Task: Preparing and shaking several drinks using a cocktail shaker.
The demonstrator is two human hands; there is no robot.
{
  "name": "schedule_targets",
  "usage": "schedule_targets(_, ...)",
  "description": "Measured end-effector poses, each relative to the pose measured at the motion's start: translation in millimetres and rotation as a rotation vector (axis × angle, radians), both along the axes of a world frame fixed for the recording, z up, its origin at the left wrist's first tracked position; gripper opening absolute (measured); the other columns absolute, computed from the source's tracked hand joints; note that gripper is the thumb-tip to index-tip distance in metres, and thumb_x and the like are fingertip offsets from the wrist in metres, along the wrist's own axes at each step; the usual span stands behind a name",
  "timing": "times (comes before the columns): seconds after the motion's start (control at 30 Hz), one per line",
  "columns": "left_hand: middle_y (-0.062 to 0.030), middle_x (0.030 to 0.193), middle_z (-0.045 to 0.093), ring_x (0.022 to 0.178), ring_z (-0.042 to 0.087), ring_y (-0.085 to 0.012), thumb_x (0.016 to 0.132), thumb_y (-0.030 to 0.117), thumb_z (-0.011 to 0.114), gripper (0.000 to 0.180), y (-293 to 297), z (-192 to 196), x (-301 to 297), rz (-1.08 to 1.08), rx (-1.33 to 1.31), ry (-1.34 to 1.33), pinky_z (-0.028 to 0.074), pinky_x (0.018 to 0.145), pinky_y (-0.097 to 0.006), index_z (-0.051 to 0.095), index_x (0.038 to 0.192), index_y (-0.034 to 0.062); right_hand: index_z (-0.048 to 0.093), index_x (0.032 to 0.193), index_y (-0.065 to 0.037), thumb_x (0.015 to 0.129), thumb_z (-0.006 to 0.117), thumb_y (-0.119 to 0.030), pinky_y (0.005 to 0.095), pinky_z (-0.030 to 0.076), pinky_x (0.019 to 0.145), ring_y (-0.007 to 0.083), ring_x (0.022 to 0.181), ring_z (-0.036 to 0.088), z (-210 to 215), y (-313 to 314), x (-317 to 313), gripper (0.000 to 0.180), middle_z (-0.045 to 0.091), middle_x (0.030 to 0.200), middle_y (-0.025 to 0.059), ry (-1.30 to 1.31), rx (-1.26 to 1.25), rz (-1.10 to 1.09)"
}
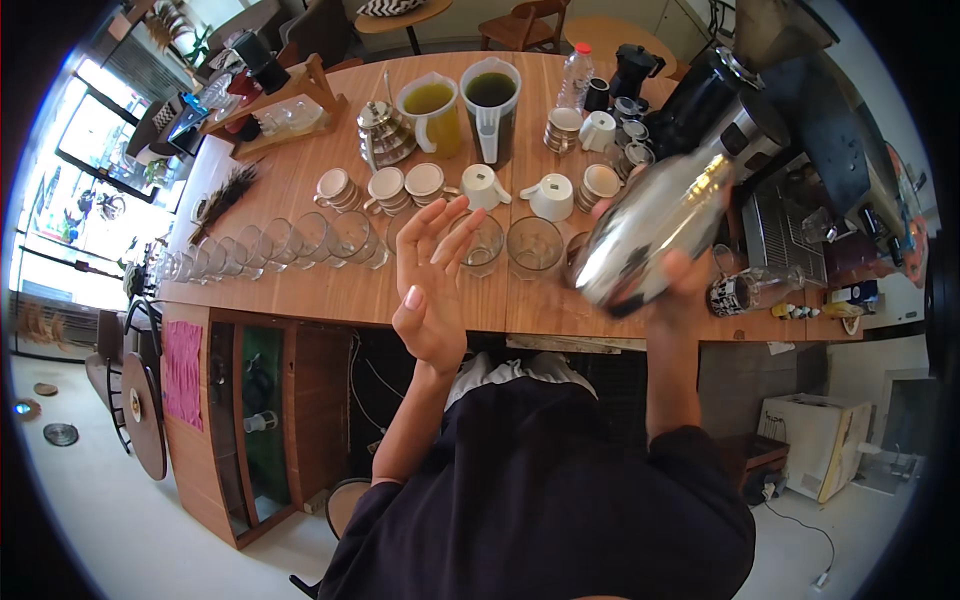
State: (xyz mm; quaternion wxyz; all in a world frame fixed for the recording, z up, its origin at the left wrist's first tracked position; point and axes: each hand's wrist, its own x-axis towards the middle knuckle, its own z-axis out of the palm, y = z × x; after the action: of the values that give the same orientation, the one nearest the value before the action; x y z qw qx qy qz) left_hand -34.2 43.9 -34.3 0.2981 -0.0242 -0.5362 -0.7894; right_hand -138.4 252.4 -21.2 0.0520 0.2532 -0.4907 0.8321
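Observation:
My right hand [682, 285] is wrapped round a shiny silver metal flask [650, 235], tilted with its narrower end up to the right. Motion blurs the flask a little, and it hides part of the counter behind it. My left hand [432, 280] is raised above the counter's near edge, fingers apart, holding nothing. Beyond it stand a drinking glass [535, 246] and an upturned white cup [484, 188]. To its left a row of clear glasses [315, 238] runs along the wooden counter [440, 312].
Behind the cups stand a pitcher of yellow-green liquid [428, 100], a pitcher of dark green liquid [491, 90] and a metal gooseneck kettle [385, 135]. A clear bottle with a red cap [576, 75] and a black moka pot [634, 70] stand farther right. A patterned glass jar [730, 296] lies near the right edge.

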Motion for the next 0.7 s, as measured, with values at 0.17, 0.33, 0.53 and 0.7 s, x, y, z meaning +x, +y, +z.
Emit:
schedule_targets(0.17,-0.0349,0.147,0.043,0.136,0.047,-0.0533,0.085,0.061,0.048,0.093,16,-3,-11,-0.054,-0.001,0.024,0.031,0.119,-0.056,0.036,0.147,-0.0079,0.018,0.158,-0.013,0.074,0.086,-0.031,0.0497,0.062,0.093,0.0388,0.113,0.066,-9,-16,13,0.11,0.054,0.13,0.0241,0.134,0.058,-0.05)
schedule_targets(0.33,-0.0279,0.149,0.044,0.137,0.05,-0.0451,0.084,0.057,0.055,0.092,34,7,-18,-0.193,0.078,-0.006,0.032,0.117,-0.049,0.034,0.15,-0.0037,0.016,0.161,-0.013,0.067,0.091,-0.042,0.052,0.06,0.096,0.0346,0.124,0.058,-4,-14,6,0.124,0.047,0.139,0.0165,-0.158,-0.125,-0.023)
schedule_targets(0.53,-0.0306,0.15,0.043,0.141,0.045,-0.0451,0.09,0.058,0.048,0.088,47,13,-24,-0.153,0.07,0.019,0.035,0.117,-0.052,0.035,0.149,-0.005,0.004,0.161,-0.011,0.067,0.088,-0.027,0.0485,0.045,0.112,0.0333,0.134,0.046,0,-1,-29,0.127,0.04,0.143,0.0176,-0.262,-0.459,0.088)
schedule_targets(0.7,-0.0298,0.145,0.05,0.14,0.045,-0.0375,0.094,0.069,0.025,0.096,55,9,-34,-0.151,-0.09,0.025,0.033,0.118,-0.047,0.034,0.149,-0.0097,0.001,0.161,-0.016,0.075,0.083,-0.019,0.0448,0.059,0.096,0.0314,0.121,0.058,-4,-32,0,0.119,0.045,0.138,0.0201,0.128,-0.105,-0.233)
